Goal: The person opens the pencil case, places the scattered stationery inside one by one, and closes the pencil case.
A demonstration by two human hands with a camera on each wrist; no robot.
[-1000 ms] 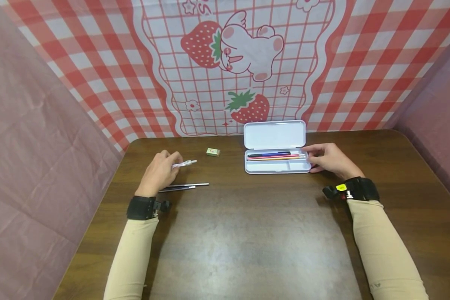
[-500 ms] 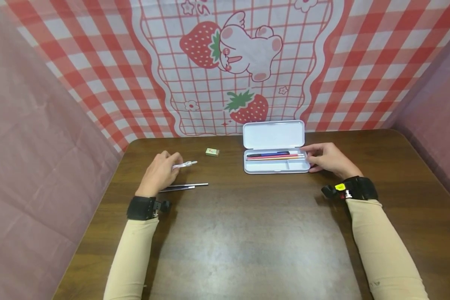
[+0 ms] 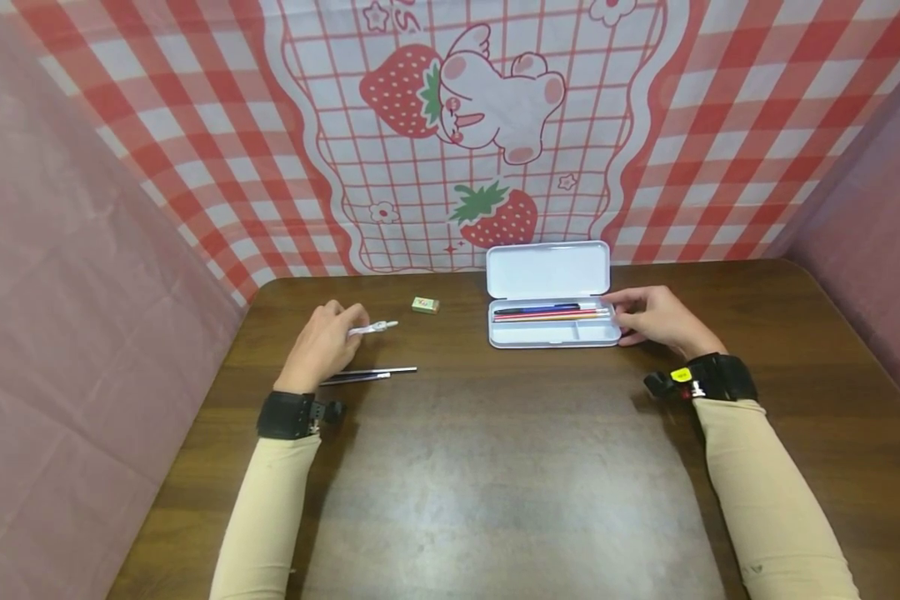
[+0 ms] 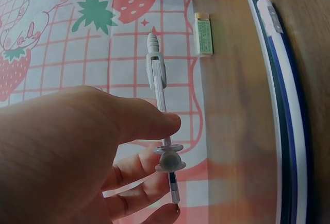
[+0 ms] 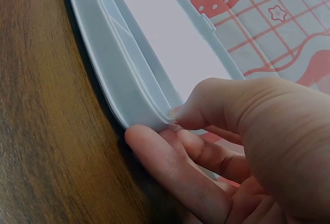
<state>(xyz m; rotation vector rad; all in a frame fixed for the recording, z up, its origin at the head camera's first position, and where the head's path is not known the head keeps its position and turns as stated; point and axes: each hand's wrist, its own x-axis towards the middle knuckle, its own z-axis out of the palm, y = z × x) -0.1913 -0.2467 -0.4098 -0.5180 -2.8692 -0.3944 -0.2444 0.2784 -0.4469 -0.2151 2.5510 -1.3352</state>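
Note:
My left hand (image 3: 322, 343) holds a white drawing compass (image 4: 157, 72) between thumb and fingers, its ridged handle pointing away from the palm and its thin tip down by the fingertips. Beside and partly behind that hand, striped pencils (image 3: 375, 373) lie on the table, one with a white eraser end. An open white pencil case (image 3: 536, 342) stands at the back with its lid (image 3: 547, 271) raised. Inside its rear compartment lie several pencils and a blue pen (image 3: 540, 308). My right hand (image 3: 660, 321) grips the case's right end, thumb on the rim and fingers against the outer wall.
A small eraser in a green and yellow sleeve (image 3: 425, 305) lies between the left hand and the case. Behind the brown wooden table (image 3: 510, 467) hangs a red checked cloth (image 3: 345, 167) with strawberries. Pink cloth (image 3: 67, 333) hangs at the left side.
My left hand has shifted very slightly to the right with the compass in it. My right hand stays at the end of the case.

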